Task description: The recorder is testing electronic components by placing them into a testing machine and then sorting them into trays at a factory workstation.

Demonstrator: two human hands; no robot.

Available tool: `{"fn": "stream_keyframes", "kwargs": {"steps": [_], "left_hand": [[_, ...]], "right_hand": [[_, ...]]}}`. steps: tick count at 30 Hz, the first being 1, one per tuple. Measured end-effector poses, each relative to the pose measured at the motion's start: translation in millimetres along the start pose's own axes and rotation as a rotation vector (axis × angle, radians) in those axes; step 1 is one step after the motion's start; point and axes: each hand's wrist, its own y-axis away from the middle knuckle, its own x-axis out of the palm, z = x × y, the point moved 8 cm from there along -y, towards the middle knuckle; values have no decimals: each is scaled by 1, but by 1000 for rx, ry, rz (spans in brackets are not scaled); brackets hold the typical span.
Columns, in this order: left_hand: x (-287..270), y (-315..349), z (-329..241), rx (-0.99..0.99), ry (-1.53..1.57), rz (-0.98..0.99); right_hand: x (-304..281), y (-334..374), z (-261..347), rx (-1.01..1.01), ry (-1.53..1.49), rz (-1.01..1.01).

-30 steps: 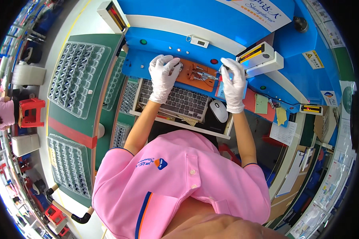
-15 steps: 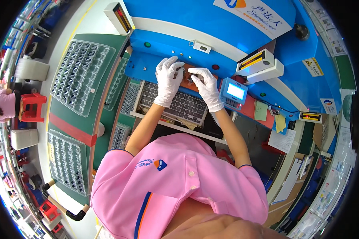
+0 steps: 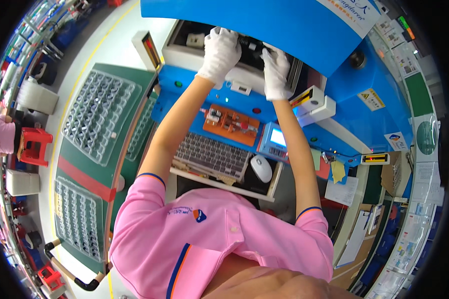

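Observation:
Both my hands wear white gloves and reach into the dark opening of a blue machine [image 3: 264, 30]. My left hand [image 3: 221, 54] is closed, fingers curled down beside a small black cylindrical part [image 3: 249, 45]; what it grips is hidden. My right hand [image 3: 276, 72] is at the opening's right side, thumb and fingers bent toward the same black part. Whatever lies in its fingers cannot be made out. Below my forearms, an orange fixture [image 3: 230, 124] with small metal clamps rests on the blue ledge. A pale block [image 3: 195, 40] sits inside the opening, left of my left hand.
A keyboard [image 3: 212, 155] and white mouse [image 3: 261, 168] lie on a pull-out tray. Right of the fixture stands a small control box [image 3: 274, 139] with a lit screen. Clear plastic trays [image 3: 102, 112] of small parts cover the green table at left. Light-curtain posts [image 3: 147, 50] flank the opening.
Both hands have moved up and away from the orange fixture into the machine opening. The fixture, mouse and opening now show, and the view has shifted.

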Motion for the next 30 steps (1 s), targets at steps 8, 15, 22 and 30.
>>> {"fn": "stream_keyframes", "kwargs": {"steps": [8, 15, 22, 30], "left_hand": [[98, -79, 2, 289, 49, -161], [113, -101, 3, 146, 354, 317], [4, -72, 39, -81, 852, -476], [-13, 119, 29, -208, 906, -150]], "right_hand": [[30, -77, -89, -70, 395, -194], [35, -96, -101, -133, 348, -91], [73, -95, -105, -175, 555, 210], [81, -102, -101, -169, 651, 318]]}}
